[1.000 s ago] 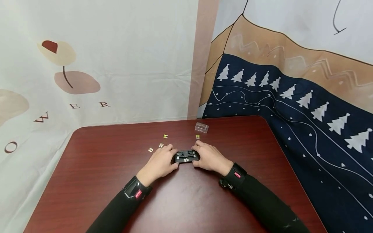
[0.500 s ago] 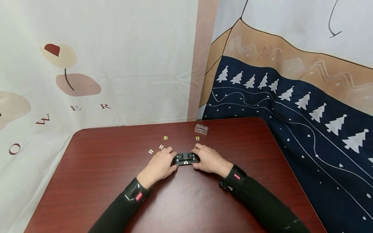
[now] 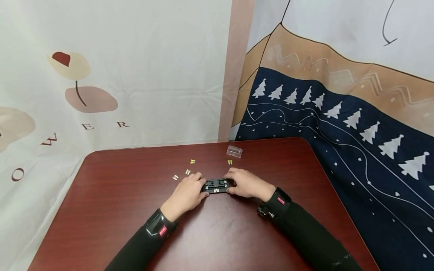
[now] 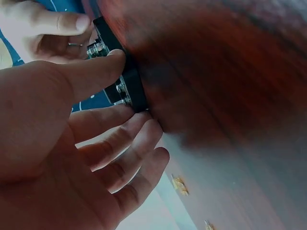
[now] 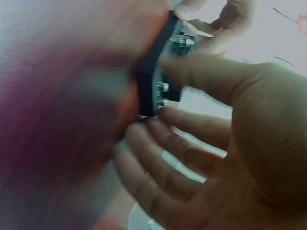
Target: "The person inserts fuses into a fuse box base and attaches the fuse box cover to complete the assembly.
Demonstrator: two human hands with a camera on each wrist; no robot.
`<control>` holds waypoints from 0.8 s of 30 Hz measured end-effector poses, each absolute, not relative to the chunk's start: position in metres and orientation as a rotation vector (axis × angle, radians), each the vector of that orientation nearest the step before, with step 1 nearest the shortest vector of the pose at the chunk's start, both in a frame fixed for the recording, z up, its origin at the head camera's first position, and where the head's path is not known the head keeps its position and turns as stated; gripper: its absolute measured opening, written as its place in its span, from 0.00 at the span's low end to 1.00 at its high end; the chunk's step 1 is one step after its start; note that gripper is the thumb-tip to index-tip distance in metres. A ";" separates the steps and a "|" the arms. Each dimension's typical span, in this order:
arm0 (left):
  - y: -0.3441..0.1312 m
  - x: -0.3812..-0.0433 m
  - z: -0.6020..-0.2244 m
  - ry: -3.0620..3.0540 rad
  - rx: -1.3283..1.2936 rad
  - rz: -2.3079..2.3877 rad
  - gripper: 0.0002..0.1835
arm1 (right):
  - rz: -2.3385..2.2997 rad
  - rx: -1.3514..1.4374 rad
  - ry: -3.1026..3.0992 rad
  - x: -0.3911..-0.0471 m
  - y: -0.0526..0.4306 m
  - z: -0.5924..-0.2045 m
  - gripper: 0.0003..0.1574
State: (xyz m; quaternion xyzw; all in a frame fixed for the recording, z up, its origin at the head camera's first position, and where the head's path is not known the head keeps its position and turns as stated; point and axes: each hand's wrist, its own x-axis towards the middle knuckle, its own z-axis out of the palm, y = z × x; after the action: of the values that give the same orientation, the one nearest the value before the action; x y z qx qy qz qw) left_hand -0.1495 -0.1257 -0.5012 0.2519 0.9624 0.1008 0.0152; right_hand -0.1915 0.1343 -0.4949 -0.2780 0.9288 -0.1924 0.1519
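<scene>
A black fuse block with metal screw terminals lies on the table between both hands. My left hand grips its left end, thumb at the near edge and fingertips at the far edge. In the left wrist view, the thumb crosses the block while the other fingers bend below its end. My right hand has its thumb and index finger about the block's right end. In the right wrist view, that thumb is blurred over the block, and the index fingertip is right at its lower corner.
Small blade fuses lie beyond the hands: a yellow fuse, two paler fuses at the left, and another yellow fuse at the right. A clear plastic cover sits near the far edge of the reddish-brown table.
My right hand has shifted slightly to the right, its fingertips nearer the block's end. The left hand stays on the block. The head view has tilted up a little.
</scene>
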 end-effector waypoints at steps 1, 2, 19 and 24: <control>-0.125 -0.149 -0.502 2.997 0.784 0.310 0.25 | -0.550 -0.775 2.684 -0.193 0.135 -0.493 0.24; -0.124 -0.149 -0.502 2.998 0.781 0.311 0.25 | -0.551 -0.747 2.706 -0.196 0.137 -0.492 0.22; -0.125 -0.152 -0.499 2.980 0.747 0.284 0.27 | -0.513 -0.521 2.918 -0.266 0.136 -0.481 0.15; -0.125 -0.153 -0.497 2.975 0.747 0.283 0.26 | -0.476 -0.553 2.928 -0.270 0.127 -0.484 0.14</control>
State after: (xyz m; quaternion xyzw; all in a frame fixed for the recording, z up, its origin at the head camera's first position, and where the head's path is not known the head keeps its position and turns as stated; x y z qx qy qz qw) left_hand -0.1528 -0.1255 -0.4972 0.2424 0.9653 0.0919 0.0305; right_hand -0.2705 0.1274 -0.4845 -0.1828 0.9685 -0.1575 0.0620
